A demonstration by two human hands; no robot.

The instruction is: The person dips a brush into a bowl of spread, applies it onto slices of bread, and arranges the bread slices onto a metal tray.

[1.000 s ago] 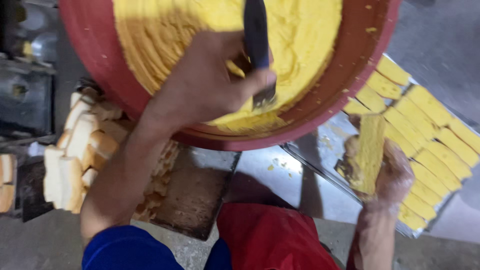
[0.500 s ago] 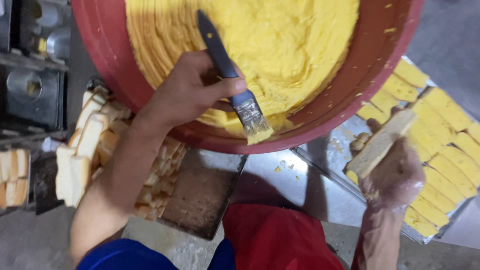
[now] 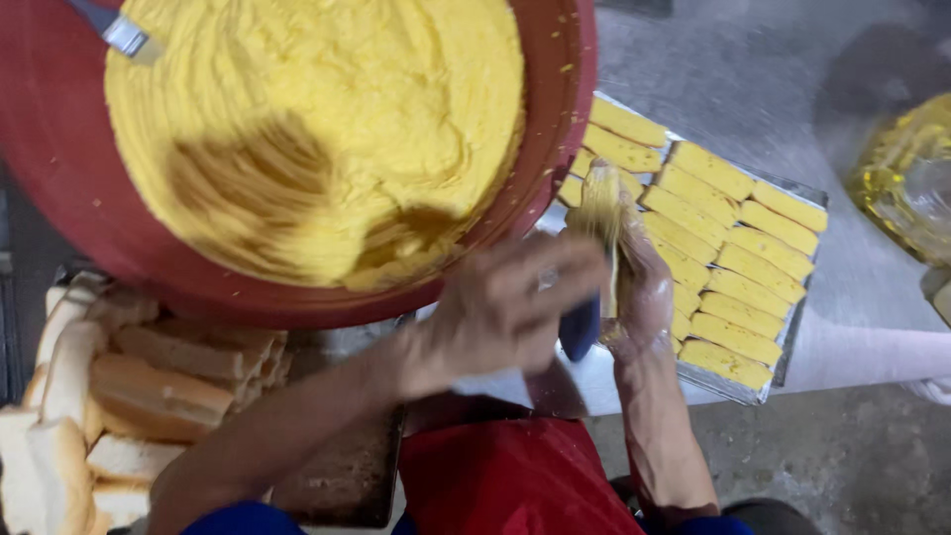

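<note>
Left hand (image 3: 510, 312) pinches a dark-handled brush (image 3: 580, 327) against the yellow-coated bread slice (image 3: 601, 213) gripped upright by right hand (image 3: 639, 297); beside, a metal tray (image 3: 783, 357) of coated slices.

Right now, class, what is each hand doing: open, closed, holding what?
Left hand: closed on a dark brush handle.
Right hand: holding a bread slice upright.

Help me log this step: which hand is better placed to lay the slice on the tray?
Right, probably: the right hand holds the slice at the tray; the left hand grips the brush.
</note>
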